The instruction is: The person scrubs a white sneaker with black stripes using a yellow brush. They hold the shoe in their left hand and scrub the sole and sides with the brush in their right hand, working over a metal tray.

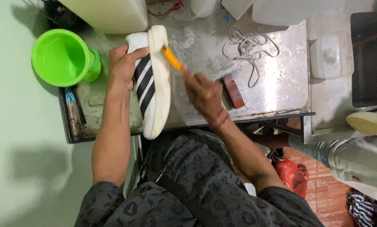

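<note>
The left hand (123, 67) is closed around the upper of a white shoe with black stripes (150, 82), holding it on its side over the front edge of the wet metal worktop (276, 80), sole turned toward the right hand (203, 92). The right hand is clenched on an orange-handled brush (171, 58), whose head presses against the cream sole near the toe.

The grip on the shoe looks like the weak point: only the fingers clamp the upper, the heel hangs past the worktop edge over the lap, and wet material could slide loose under a hard stroke. The brush is blurred, so its bristles cannot be made out; a slip off the sole rim would likely carry it onto the thumb of the left hand, which lies just beside the contact spot.

A green plastic cup (64, 56) stands near the left elbow side and could be knocked. A dark red block (231, 91) lies just behind the right wrist, and a tangle of white laces (249, 48) lies farther back, both within the sweep of the arm. At the right edge another person's sleeve (356, 157) and a second shoe sole (369, 122) are well apart.
</note>
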